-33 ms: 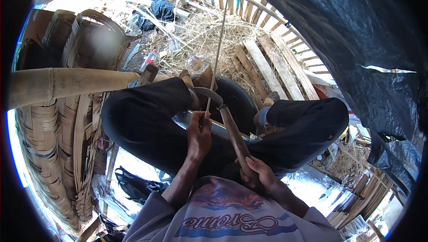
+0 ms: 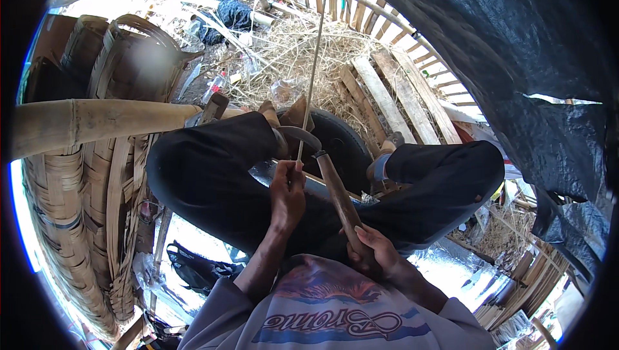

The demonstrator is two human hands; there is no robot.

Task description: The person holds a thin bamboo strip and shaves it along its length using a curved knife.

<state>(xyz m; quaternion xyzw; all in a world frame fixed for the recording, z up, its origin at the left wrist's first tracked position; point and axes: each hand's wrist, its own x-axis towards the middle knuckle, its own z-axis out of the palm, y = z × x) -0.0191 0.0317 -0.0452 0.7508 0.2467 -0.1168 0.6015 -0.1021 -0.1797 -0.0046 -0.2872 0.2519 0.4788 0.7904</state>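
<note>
Hands (image 2: 288, 190) on bamboo strip (image 2: 311, 72) and knife (image 2: 335, 195)

Woven baskets (image 2: 71, 221), bamboo pole (image 2: 97, 121), straw (image 2: 290, 53)

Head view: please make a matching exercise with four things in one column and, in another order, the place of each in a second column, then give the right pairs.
Things:
1. thin strip
2. knife
3. bamboo pole
4. woven baskets

Places:
A. lying across the picture on the person's left
B. gripped at its wooden handle by the right hand
C. stacked on the left, under the pole
D. pinched by the left hand, running up toward the fence

Pairs: 1-D, 2-B, 3-A, 4-C
</note>
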